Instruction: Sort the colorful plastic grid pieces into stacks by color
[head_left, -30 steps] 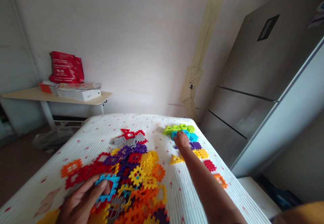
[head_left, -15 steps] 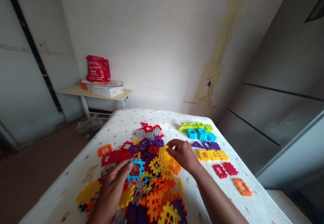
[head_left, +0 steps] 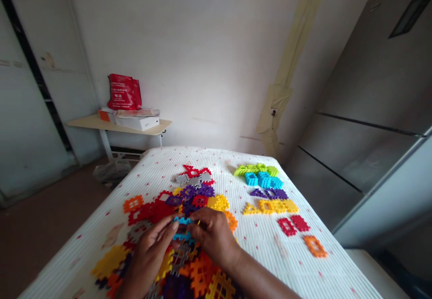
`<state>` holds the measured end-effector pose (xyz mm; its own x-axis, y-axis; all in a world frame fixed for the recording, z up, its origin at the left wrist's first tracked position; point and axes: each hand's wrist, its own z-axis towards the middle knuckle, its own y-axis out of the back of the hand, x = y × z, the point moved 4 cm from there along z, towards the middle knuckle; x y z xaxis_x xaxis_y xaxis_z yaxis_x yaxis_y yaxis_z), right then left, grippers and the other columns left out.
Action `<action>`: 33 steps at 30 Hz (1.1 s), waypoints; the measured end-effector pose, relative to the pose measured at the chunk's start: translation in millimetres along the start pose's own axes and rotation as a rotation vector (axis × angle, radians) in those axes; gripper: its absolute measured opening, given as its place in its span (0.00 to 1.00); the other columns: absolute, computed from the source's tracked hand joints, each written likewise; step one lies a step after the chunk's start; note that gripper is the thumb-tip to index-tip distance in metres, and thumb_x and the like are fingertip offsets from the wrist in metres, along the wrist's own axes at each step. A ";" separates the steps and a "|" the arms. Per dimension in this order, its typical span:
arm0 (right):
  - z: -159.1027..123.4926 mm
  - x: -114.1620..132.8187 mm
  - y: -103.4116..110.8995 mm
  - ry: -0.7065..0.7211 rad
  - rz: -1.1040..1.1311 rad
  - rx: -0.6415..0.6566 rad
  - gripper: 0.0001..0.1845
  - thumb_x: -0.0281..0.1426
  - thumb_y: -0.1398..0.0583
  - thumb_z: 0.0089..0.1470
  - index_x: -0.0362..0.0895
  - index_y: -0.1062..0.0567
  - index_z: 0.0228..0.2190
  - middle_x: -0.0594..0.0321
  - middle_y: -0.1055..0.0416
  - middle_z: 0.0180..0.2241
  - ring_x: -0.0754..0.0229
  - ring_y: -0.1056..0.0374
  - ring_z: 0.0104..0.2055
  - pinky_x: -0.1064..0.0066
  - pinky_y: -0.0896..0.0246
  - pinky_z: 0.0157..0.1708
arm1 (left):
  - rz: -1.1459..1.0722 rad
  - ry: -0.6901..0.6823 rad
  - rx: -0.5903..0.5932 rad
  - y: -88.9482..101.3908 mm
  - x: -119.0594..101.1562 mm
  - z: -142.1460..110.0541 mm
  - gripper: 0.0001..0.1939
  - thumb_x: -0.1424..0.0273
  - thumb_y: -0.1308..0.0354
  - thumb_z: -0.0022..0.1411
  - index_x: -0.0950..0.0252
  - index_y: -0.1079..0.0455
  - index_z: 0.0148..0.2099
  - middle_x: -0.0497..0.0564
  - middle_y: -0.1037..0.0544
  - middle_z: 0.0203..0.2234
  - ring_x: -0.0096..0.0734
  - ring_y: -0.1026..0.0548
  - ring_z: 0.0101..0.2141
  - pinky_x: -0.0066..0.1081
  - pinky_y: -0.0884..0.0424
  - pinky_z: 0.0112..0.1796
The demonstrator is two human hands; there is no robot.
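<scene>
Above the heap, my left hand (head_left: 151, 247) pinches the left side of a light-blue square frame piece with toothed edges (head_left: 182, 237). My right hand (head_left: 214, 236) meets the same piece from the right, thumb and fingers closed at its edge; a yellow speck shows at those fingers, too small to name. Under both hands spreads a mixed heap of interlocking plastic pieces, among them an orange piece (head_left: 201, 269), a yellow piece (head_left: 218, 202), a purple piece (head_left: 206, 190) and a solid yellow piece (head_left: 110, 260). My hands hide part of the heap.
Sorted groups lie on the right: green pieces (head_left: 258, 169), blue pieces (head_left: 264, 180), purple pieces (head_left: 278, 194), yellow pieces (head_left: 278, 206), red pieces (head_left: 299, 223) and an orange frame (head_left: 315, 246). Grey pieces (head_left: 195, 181) lie behind the heap. A side table (head_left: 91, 124) holds a red bag (head_left: 124, 92).
My right hand has come left and down from the heap's right side to the light-blue frame, which now looks more tilted. A yellow triangle shows at the yellow row's left end.
</scene>
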<state>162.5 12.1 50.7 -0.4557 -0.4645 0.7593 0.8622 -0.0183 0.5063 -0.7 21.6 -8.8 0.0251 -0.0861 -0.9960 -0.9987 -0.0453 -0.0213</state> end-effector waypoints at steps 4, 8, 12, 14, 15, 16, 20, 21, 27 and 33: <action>-1.2 -0.7 6.5 0.052 -0.007 -0.081 0.07 0.26 0.43 0.51 0.45 0.24 0.32 0.65 0.29 0.29 0.65 0.33 0.31 0.77 0.40 0.31 | -0.095 -0.014 0.045 0.9 1.8 1.9 0.24 0.54 0.41 0.52 0.66 0.28 0.45 0.52 0.21 0.28 0.35 0.24 0.28 0.32 0.28 0.31; -2.3 -1.3 6.4 0.146 -0.001 -0.070 0.10 0.23 0.44 0.50 0.46 0.25 0.34 0.63 0.27 0.34 0.63 0.32 0.37 0.75 0.38 0.37 | -0.313 0.048 0.056 -2.6 -1.0 1.5 0.23 0.55 0.38 0.50 0.66 0.27 0.43 0.51 0.22 0.25 0.32 0.26 0.24 0.30 0.30 0.26; -3.2 -5.0 1.4 0.195 -0.059 0.005 0.13 0.23 0.45 0.51 0.47 0.26 0.37 0.62 0.26 0.37 0.63 0.31 0.41 0.74 0.37 0.41 | -0.348 0.070 -0.006 -3.7 -4.9 1.4 0.21 0.59 0.32 0.42 0.66 0.26 0.37 0.50 0.22 0.25 0.30 0.26 0.24 0.27 0.30 0.25; -3.1 -6.1 1.4 0.166 -0.092 0.022 0.15 0.22 0.45 0.49 0.47 0.26 0.38 0.63 0.26 0.37 0.63 0.31 0.40 0.74 0.38 0.41 | -0.320 0.058 -0.024 -2.7 -3.9 2.6 0.21 0.59 0.31 0.41 0.66 0.26 0.36 0.49 0.22 0.25 0.28 0.27 0.25 0.25 0.30 0.24; -3.0 -5.9 2.1 0.141 -0.105 0.026 0.16 0.21 0.44 0.48 0.47 0.26 0.39 0.63 0.26 0.37 0.63 0.31 0.39 0.75 0.38 0.41 | -0.300 0.053 -0.035 -1.6 -2.4 3.6 0.21 0.59 0.31 0.41 0.66 0.26 0.36 0.49 0.22 0.25 0.27 0.27 0.24 0.24 0.31 0.24; -2.9 -5.2 2.8 0.115 -0.115 0.034 0.17 0.21 0.44 0.47 0.47 0.26 0.39 0.63 0.26 0.37 0.63 0.31 0.38 0.75 0.38 0.40 | -0.279 0.049 -0.049 -0.2 -0.4 4.5 0.21 0.59 0.31 0.41 0.65 0.26 0.36 0.48 0.22 0.24 0.26 0.28 0.23 0.24 0.31 0.24; -3.6 -0.4 2.6 0.052 -0.176 0.074 0.15 0.32 0.38 0.47 0.46 0.26 0.39 0.63 0.28 0.36 0.61 0.32 0.36 0.74 0.38 0.36 | -0.182 0.042 -0.082 4.7 7.3 7.6 0.22 0.58 0.31 0.40 0.64 0.27 0.38 0.48 0.21 0.26 0.27 0.27 0.23 0.24 0.29 0.26; -4.1 0.5 1.9 0.057 -0.198 0.074 0.16 0.35 0.37 0.46 0.46 0.26 0.40 0.62 0.28 0.36 0.60 0.32 0.36 0.73 0.38 0.36 | -0.159 0.037 -0.082 5.2 7.7 7.8 0.23 0.58 0.31 0.40 0.64 0.27 0.38 0.48 0.21 0.27 0.28 0.26 0.23 0.25 0.29 0.26; -6.0 -1.2 -1.6 0.075 -0.319 0.072 0.17 0.38 0.37 0.47 0.44 0.27 0.40 0.59 0.30 0.36 0.58 0.34 0.37 0.71 0.39 0.35 | -0.078 0.012 -0.092 2.1 -2.0 3.1 0.23 0.56 0.31 0.38 0.63 0.26 0.36 0.47 0.21 0.23 0.29 0.26 0.22 0.24 0.29 0.25; -1.7 -5.8 1.8 0.061 -0.274 0.089 0.13 0.35 0.37 0.47 0.46 0.26 0.37 0.63 0.32 0.34 0.61 0.34 0.36 0.74 0.39 0.34 | -0.148 0.048 -0.093 -2.3 -0.9 2.5 0.24 0.57 0.30 0.36 0.62 0.26 0.36 0.47 0.21 0.24 0.28 0.25 0.23 0.23 0.28 0.26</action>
<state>167.1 13.3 46.5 -0.6523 -0.5058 0.5645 0.6847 -0.0737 0.7251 1.5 24.3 -8.1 0.1762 -0.1190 -0.9771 -0.9756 -0.1532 -0.1573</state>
